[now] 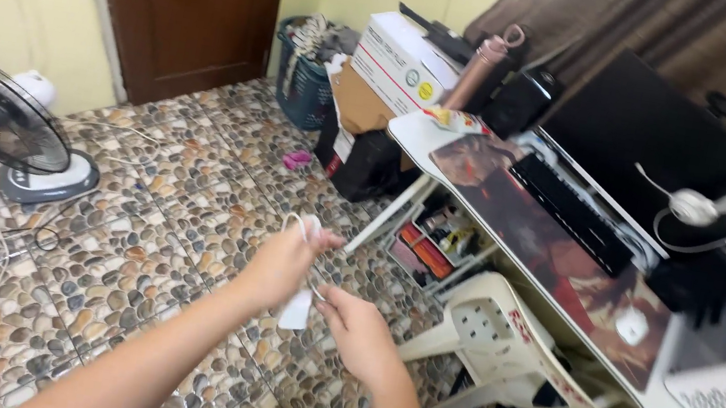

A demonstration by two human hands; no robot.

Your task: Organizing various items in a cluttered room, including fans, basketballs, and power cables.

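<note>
Over pebble-patterned floor tiles (189, 196), left hand (281, 264) pinches small white plastic charger block with thin cord (297, 305), hanging upright just beside closed right hand (358, 329), which grips its lower end.

1. Two bare forearms come into the head view from the lower edge.
2. No sleeve, cuff or glove covers either arm from the fingers back to the frame edge.
3. The left hand (279, 264) wears no ring, watch or band that shows.
4. The right hand (359, 334) is likewise bare at the fingers and wrist.
5. Motion blur hides nails and finer detail.
</note>
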